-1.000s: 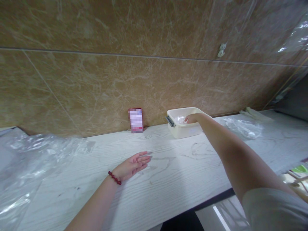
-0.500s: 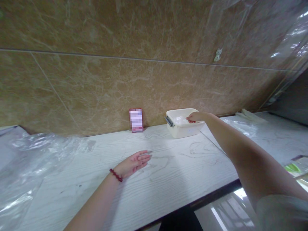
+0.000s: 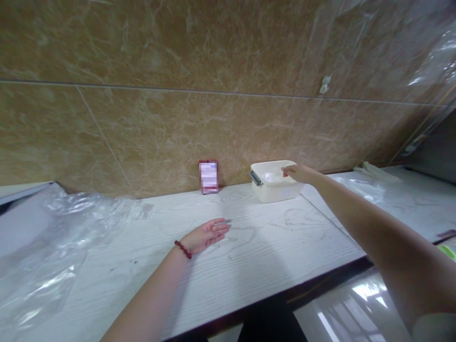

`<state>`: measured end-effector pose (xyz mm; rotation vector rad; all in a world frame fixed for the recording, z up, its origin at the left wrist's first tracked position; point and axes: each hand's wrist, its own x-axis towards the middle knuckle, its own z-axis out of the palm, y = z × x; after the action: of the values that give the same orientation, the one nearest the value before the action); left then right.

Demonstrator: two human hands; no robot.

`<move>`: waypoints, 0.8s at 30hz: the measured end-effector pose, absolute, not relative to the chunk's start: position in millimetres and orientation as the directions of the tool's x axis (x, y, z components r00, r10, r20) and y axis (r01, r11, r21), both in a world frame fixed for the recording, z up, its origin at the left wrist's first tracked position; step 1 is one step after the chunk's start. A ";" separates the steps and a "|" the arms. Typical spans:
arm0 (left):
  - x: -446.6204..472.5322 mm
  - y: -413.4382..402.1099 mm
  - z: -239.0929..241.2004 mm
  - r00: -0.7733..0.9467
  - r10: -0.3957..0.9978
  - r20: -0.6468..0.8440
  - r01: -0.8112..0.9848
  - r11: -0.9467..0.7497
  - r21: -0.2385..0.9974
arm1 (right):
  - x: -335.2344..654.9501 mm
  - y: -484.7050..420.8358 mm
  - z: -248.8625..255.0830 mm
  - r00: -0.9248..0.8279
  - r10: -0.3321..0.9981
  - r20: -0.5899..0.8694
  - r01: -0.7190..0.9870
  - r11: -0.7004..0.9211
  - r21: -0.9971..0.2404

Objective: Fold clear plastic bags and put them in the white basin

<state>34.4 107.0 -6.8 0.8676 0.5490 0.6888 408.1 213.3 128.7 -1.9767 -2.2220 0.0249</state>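
Note:
My left hand (image 3: 207, 234), with a red bead bracelet (image 3: 183, 249) at its wrist, lies on its side at the white wood-grain counter. Its fingers are stretched out and nothing shows in them. My right hand (image 3: 296, 173) reaches over the right side of a cream plastic bin (image 3: 276, 193) that has a grey handle (image 3: 255, 178). Those fingers are curled together above the bin's inside; whatever they hold, if anything, I cannot make out. Clear, shiny plastic (image 3: 270, 177) lies in the bin.
A small red-framed card (image 3: 208, 177) leans on the brown marbled wall (image 3: 171, 133). Clear plastic sheeting (image 3: 85, 223) covers the counter's left part. More clear plastic (image 3: 363, 189) and a pale strip (image 3: 381, 172) lie at right. The counter's dark front edge (image 3: 320, 280) runs below.
My right hand has lifted slightly from inside the bin toward its rim. My left hand stays open in nearly the same place. The whole view has shifted a little.

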 end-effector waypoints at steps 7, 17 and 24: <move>34.0 108.3 -10.9 0.668 0.731 -0.139 -0.337 0.463 0.820 | 355.0 183.9 142.0 -0.189 0.901 0.390 0.961 0.251 -0.114; 34.0 109.4 -16.4 0.649 0.748 -0.142 -0.369 0.472 0.800 | 228.0 147.1 73.8 -0.224 0.869 0.440 0.747 0.444 -0.495; 36.2 113.1 -24.4 0.668 0.738 -0.100 -0.369 0.444 0.817 | 176.6 133.4 8.5 -0.274 0.850 0.449 0.622 0.513 -0.591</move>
<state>36.2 113.1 -24.4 0.8621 0.4855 0.7199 176.6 133.4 8.5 -1.2008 -2.0041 0.3865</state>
